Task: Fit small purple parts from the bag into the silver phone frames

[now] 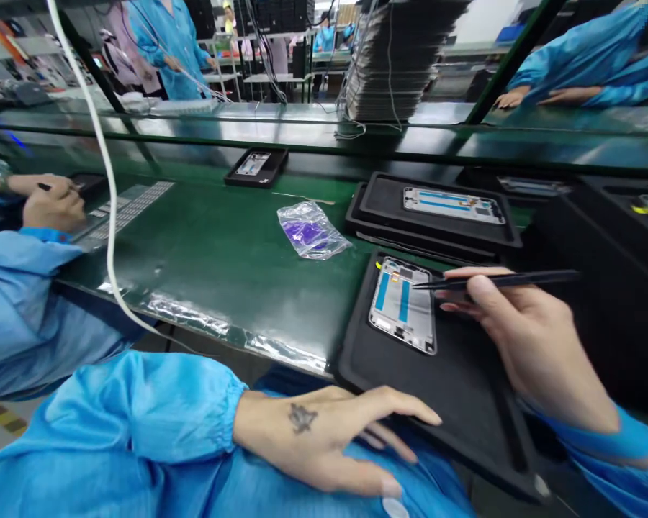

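Observation:
My right hand (523, 338) pinches black tweezers (497, 280), their tip just above the right edge of a silver phone frame (403, 304) with blue strips. That frame lies in a black tray (453, 388) at the near edge of the green belt. Resting on my lap, my left hand (329, 439) has its fingers stretched out and touches the tray's near left edge; nothing is in it.
A clear bag with purple contents (312, 230) lies on the belt (210, 252). Behind are stacked black trays with another frame (453, 205) and a small tray (255, 167). A co-worker's hand (54, 205) works at left; a white cable (105, 180) hangs down.

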### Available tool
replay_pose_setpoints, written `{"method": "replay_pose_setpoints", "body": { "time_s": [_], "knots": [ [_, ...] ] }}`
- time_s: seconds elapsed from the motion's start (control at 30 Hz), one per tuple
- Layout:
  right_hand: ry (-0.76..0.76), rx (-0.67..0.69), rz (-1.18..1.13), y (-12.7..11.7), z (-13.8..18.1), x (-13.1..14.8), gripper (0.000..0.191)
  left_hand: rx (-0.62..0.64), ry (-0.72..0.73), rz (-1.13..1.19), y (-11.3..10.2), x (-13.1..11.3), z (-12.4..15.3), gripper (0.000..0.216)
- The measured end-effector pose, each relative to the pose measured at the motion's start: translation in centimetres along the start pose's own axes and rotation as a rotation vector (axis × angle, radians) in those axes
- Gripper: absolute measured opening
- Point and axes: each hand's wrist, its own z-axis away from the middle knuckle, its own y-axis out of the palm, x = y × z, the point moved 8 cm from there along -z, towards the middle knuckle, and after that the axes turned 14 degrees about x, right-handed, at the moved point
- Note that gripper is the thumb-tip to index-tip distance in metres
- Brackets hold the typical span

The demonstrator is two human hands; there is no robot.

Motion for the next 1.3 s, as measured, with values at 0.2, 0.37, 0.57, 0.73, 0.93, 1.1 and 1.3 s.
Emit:
{"method": "replay_pose_setpoints", "body": {
  "time_s": [0.2, 0.37, 0.57, 0.73, 0.93, 1.1, 1.3],
  "knots": [
    [0.082, 0.170, 0.200, 0.5, -2.9, -2.2, 0.035, 0.291, -0.006, -0.091, -3.3, -2.3, 0.4, 0.043],
    [0.061, 0.162, 0.195, 0.9, -3.2, -2.2, 0.030, -0.392, -0.281, -0.920, -14.8, -1.4, 2.5, 0.019],
    [0.066, 0.198, 0.239, 1.7, -3.1, -2.2, 0.028, -0.249, -0.347, -1.170, -16.1, 0.9, -0.2, 0.013],
    [0.089, 0.146, 0.300, 0.5, -2.8, -2.6, 0.035, -0.172, -0.477, -1.359, -16.3, 1.4, 0.1, 0.022],
    [0.048, 0.157, 0.407, 0.6, -3.0, -1.9, 0.041, -0.266, -0.479, -1.392, -18.0, 1.2, 2.4, 0.028],
    [0.069, 0.154, 0.451, 0.7, -3.1, -1.6, 0.044, -0.352, -0.442, -1.478, -20.7, -0.3, 1.2, 0.026],
    [0.039, 0.205, 0.435, 1.6, -3.4, -1.2, 0.038, -0.252, -0.617, -1.456, -23.1, 1.0, -0.9, 0.026]
  ]
}}
